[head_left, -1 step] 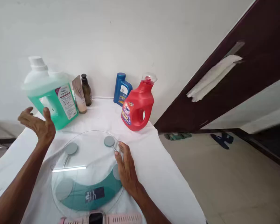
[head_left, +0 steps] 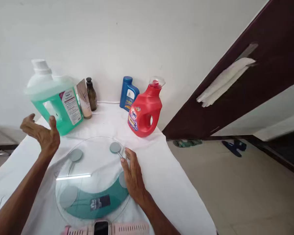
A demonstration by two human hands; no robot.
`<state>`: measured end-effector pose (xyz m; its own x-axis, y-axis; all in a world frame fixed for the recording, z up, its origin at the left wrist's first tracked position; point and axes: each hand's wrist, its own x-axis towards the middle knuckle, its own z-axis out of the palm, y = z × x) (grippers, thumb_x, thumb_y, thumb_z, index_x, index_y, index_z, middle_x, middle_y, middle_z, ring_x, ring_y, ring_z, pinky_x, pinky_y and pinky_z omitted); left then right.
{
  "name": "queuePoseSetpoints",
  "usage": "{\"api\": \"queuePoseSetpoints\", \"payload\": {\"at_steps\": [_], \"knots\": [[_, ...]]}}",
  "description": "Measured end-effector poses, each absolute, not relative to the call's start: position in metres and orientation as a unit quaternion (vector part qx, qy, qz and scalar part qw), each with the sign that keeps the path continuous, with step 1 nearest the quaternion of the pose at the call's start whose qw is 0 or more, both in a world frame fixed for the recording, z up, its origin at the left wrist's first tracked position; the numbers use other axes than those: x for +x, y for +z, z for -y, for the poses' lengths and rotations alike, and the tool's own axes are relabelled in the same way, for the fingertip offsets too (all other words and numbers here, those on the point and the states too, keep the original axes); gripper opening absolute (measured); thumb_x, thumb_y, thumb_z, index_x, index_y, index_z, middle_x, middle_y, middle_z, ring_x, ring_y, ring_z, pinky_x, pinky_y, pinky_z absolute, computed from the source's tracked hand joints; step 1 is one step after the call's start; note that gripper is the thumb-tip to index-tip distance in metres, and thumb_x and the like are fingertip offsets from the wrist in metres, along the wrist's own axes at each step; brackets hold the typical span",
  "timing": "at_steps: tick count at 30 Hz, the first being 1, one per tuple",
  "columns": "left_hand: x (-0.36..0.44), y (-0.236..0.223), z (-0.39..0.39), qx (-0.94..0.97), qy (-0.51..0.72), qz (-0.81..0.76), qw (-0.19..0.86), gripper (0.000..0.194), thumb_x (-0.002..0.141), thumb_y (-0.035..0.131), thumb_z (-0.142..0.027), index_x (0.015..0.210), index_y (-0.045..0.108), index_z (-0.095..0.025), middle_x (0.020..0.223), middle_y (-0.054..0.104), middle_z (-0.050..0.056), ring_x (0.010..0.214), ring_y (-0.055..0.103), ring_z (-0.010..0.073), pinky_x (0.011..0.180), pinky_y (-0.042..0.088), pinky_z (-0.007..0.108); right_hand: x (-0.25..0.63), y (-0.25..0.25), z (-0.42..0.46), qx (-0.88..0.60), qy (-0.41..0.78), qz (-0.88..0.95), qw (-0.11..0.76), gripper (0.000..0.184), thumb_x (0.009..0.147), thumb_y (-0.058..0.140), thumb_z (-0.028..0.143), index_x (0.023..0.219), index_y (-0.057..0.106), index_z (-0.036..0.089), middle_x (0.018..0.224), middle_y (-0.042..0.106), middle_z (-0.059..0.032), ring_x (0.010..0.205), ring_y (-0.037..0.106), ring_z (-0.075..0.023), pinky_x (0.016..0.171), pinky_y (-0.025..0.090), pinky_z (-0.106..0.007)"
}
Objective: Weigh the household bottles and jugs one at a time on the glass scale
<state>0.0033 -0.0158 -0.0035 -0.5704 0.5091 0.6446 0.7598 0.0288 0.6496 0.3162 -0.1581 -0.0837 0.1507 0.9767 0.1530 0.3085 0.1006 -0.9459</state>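
A round glass bathroom scale (head_left: 98,182) lies on the white-covered table in front of me, with grey round pads and a teal band around a small dark display. My right hand (head_left: 133,174) grips its right edge, thumb over the glass and fingers along the rim; the fingertips are partly hidden. Raised at the left, my left hand (head_left: 42,133) is open and holds nothing, fingers and thumb apart. Just behind that hand stands a big jug of green liquid (head_left: 56,101) with a white cap. A pink-strapped smartwatch (head_left: 101,227) is at the near edge of the scale.
Along the wall stand a beige tube (head_left: 83,99), a brown pump bottle (head_left: 91,94), a blue bottle (head_left: 127,93) and a red detergent jug (head_left: 147,112). White cloth (head_left: 181,195) covers the table. Slippers (head_left: 232,147) lie on the floor by a dark door (head_left: 235,91).
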Motion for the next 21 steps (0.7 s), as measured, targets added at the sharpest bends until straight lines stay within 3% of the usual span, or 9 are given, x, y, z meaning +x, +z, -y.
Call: {"api": "queuePoseSetpoints", "payload": {"at_steps": [3,6,9,13,16,18,21], "knots": [[0.012,-0.014,0.058,-0.539,-0.493,0.683,0.029,0.078,0.087,0.062,-0.06,0.144,0.048,-0.009,0.148,0.053,0.026,0.13,0.057,0.0392,0.117,0.045,0.061,0.315,-0.086,0.157,-0.576,0.335,0.554,0.499,0.058,0.104,0.049,0.066,0.144,0.053,0.025,0.148,0.063,-0.0159,0.14,0.06,-0.0314,0.121,0.048,-0.059],[0.017,-0.025,0.087,-0.584,-0.441,0.661,-0.168,0.069,0.09,0.055,-0.076,0.127,0.061,-0.017,0.132,0.068,0.019,0.114,0.069,0.0353,0.104,0.056,0.055,0.313,-0.082,0.159,-0.585,0.346,0.543,0.492,0.06,0.103,0.049,0.068,0.143,0.055,0.023,0.148,0.063,-0.0167,0.14,0.061,-0.0318,0.118,0.051,-0.055],[0.018,-0.035,0.1,-0.571,-0.426,0.636,-0.297,0.076,0.086,0.056,-0.086,0.121,0.065,-0.02,0.129,0.074,0.016,0.121,0.071,0.0373,0.11,0.055,0.054,0.322,-0.067,0.156,-0.603,0.289,0.537,0.514,0.059,0.103,0.049,0.066,0.144,0.054,0.023,0.149,0.062,-0.018,0.133,0.064,-0.0324,0.11,0.055,-0.055],[0.018,-0.042,0.105,-0.527,-0.475,0.583,-0.395,0.077,0.086,0.059,-0.088,0.12,0.069,-0.019,0.132,0.075,0.016,0.126,0.072,0.0381,0.116,0.052,0.053,0.356,-0.029,0.127,-0.574,0.032,0.551,0.605,0.066,0.098,0.058,0.067,0.144,0.05,0.02,0.148,0.057,-0.0206,0.137,0.057,-0.0339,0.117,0.046,-0.061],[0.019,-0.042,0.108,-0.508,-0.496,0.562,-0.425,0.076,0.089,0.057,-0.086,0.121,0.07,-0.018,0.133,0.075,0.017,0.128,0.071,0.0383,0.117,0.052,0.054,0.386,-0.002,0.088,-0.597,-0.003,0.495,0.631,0.075,0.09,0.064,0.077,0.135,0.053,0.017,0.144,0.058,-0.0227,0.137,0.057,-0.0347,0.117,0.046,-0.058],[0.02,-0.041,0.11,-0.51,-0.5,0.558,-0.422,0.076,0.09,0.056,-0.086,0.119,0.071,-0.018,0.132,0.076,0.017,0.126,0.071,0.0384,0.116,0.052,0.055,0.4,0.006,0.059,-0.609,0.051,0.464,0.641,0.079,0.082,0.067,0.085,0.123,0.058,0.019,0.129,0.067,-0.019,0.123,0.066,-0.0331,0.107,0.053,-0.054],[0.023,-0.04,0.115,-0.528,-0.497,0.564,-0.396,0.074,0.091,0.055,-0.085,0.118,0.072,-0.019,0.128,0.077,0.017,0.124,0.071,0.0386,0.115,0.051,0.056,0.41,0.005,0.023,-0.609,0.159,0.407,0.662,0.074,0.072,0.071,0.09,0.099,0.061,0.022,0.089,0.072,-0.0057,0.082,0.07,-0.0237,0.081,0.059,-0.042]]}}
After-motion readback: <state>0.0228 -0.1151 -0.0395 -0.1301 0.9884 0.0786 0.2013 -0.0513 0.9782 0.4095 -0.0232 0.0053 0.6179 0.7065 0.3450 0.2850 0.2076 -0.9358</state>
